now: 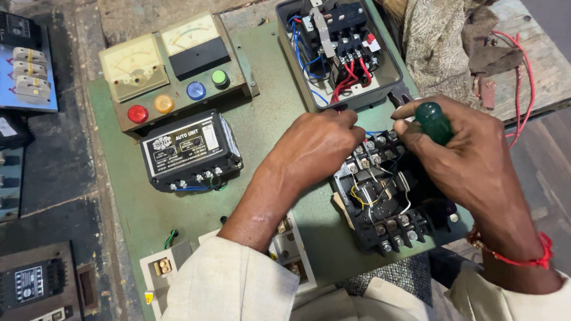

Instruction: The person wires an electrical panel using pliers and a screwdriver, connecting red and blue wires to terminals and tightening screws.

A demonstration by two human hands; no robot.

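Observation:
My right hand [470,160] is closed around a screwdriver with a translucent green handle [434,122], held over the top terminals of a black contactor block [380,202] on the green panel [267,125]. My left hand [315,145] pinches a thin wire end at the block's upper left, just below the grey open box [285,53] with red and blue wires. The screwdriver's tip is hidden behind my fingers.
On the panel sit two cream meters [134,65], round coloured lamps [178,98], a black rectangular control unit [190,151] and a white switch base [291,249]. Cloth and red wires [526,71] lie at the upper right. Other devices [27,71] line the left side.

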